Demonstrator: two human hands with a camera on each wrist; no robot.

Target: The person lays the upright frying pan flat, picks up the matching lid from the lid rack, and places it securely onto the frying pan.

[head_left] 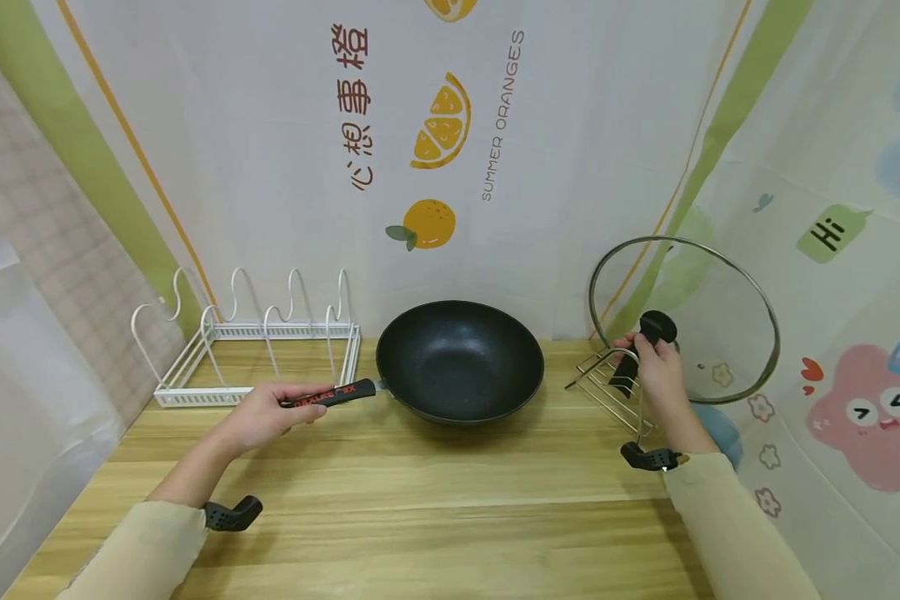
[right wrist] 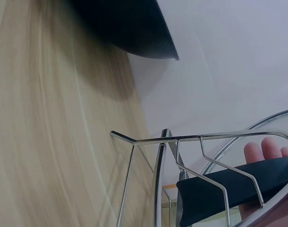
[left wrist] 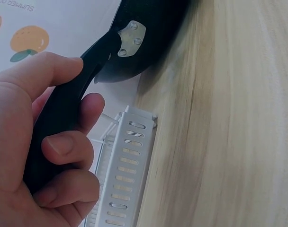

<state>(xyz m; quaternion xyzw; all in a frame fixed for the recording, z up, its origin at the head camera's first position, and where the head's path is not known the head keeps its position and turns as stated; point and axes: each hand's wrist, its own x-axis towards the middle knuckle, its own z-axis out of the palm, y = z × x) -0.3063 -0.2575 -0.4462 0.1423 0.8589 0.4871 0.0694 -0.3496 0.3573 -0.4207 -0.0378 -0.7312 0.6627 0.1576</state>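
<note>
A black wok (head_left: 461, 360) sits on the wooden table (head_left: 435, 508) at centre. My left hand (head_left: 270, 412) grips its black handle (head_left: 333, 395); the left wrist view shows my fingers (left wrist: 68, 151) curled round the handle (left wrist: 58, 123) below the wok's riveted joint (left wrist: 130, 37). At the right a glass lid (head_left: 690, 317) stands upright in a chrome wire stand (head_left: 607, 383). My right hand (head_left: 656, 367) holds the lid's black knob (head_left: 648, 337). In the right wrist view the black knob (right wrist: 229, 187) lies behind the stand's wires (right wrist: 182, 142), with fingertips (right wrist: 265, 150) on it.
A white wire rack (head_left: 255, 350) with tall loops stands at the back left, seen close by as rack (left wrist: 125, 165) in the left wrist view. Printed cloth backdrops (head_left: 450, 150) wall in the table behind and at both sides. Bare wood lies in front of the wok.
</note>
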